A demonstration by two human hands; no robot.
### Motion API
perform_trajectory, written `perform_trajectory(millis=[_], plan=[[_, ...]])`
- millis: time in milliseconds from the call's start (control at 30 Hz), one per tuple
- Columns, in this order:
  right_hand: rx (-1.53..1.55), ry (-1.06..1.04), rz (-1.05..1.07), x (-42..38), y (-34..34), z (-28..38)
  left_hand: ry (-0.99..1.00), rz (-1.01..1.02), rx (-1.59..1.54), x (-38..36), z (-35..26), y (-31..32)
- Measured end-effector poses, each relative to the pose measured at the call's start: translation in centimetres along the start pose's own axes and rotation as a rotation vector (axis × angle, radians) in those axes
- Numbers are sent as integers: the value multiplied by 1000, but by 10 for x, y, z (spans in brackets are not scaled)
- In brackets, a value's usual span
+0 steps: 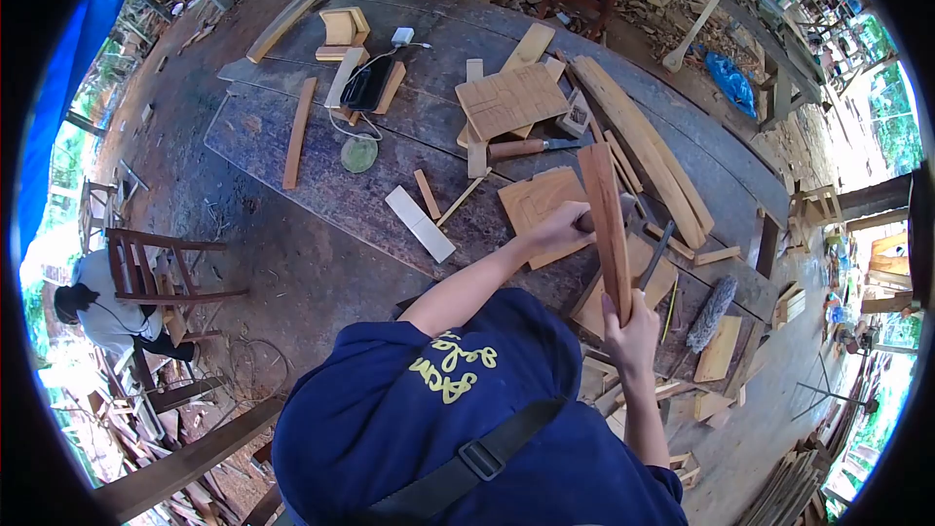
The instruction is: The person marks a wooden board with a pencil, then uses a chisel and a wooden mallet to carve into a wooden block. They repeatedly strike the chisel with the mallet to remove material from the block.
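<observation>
My right hand (pixel 628 331) is closed around the lower end of a long reddish-brown wooden piece (pixel 606 214), which points up and away from me. My left hand (pixel 563 228) is closed at the far side of this piece, with a small dark object at its fingers that the wood partly hides. Close to my right hand runs a dark narrow metal bar (pixel 658 251). Below my left hand lies a flat wooden board (pixel 531 200) with a marked outline. A wooden-handled tool (pixel 516 149) with a metal blade rests farther up the table.
On the dark worktable (pixel 263 141) lie a carved wooden block (pixel 511 100), long planks (pixel 643 146), a white strip (pixel 420 224), a phone (pixel 366 88) with a cable, and a grey brush (pixel 712 314). A person (pixel 107 302) sits left beside a wooden chair (pixel 161 268).
</observation>
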State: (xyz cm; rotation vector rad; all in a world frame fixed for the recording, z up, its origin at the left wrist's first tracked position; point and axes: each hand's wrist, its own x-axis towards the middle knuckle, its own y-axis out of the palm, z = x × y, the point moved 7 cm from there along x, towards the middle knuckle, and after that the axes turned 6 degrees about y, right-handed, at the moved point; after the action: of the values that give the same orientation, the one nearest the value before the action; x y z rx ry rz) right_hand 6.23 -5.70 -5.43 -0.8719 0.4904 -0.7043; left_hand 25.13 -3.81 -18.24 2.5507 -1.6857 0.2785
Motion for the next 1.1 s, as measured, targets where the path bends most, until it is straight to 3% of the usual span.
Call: perform_trajectory(millis=[100, 233, 300, 333, 367, 400, 433, 467, 600, 867, 967, 1033, 1100], plan=[[205, -37, -76, -4, -37, 19, 141, 9, -34, -2, -23, 0], [486, -120, -227, -16, -59, 29, 121, 59, -21, -1, -23, 4], [885, -188, -435, -19, -52, 23, 149, 17, -10, -2, -26, 0], [737, -231, -412, -19, -42, 20, 153, 15, -48, -3, -27, 1], [457, -93, -108, -13, -9, -14, 145, 10, -5, -4, -24, 1], [323, -103, -124, -5, -6, 8, 143, 4, 39, -3, -27, 1], [111, 18, -54, -3, 12, -10, 63, -7, 21, -2, -24, -3], [118, 29, -12, -4, 10, -9, -24, -12, 4, -5, -23, -7], [216, 108, 73, 0, -15, 3, 11, 33, -95, -8, -21, -6], [444, -151, -240, -8, -72, 27, 102, -1, -61, -7, -33, -7], [598, -262, -499, -19, -78, 28, 137, -8, -15, -5, -32, -8], [613, -201, -430, -20, -65, 25, 116, -13, -54, -8, -34, -9], [60, -251, -261, -8, -35, 27, 105, -34, -104, -6, -11, -6]])
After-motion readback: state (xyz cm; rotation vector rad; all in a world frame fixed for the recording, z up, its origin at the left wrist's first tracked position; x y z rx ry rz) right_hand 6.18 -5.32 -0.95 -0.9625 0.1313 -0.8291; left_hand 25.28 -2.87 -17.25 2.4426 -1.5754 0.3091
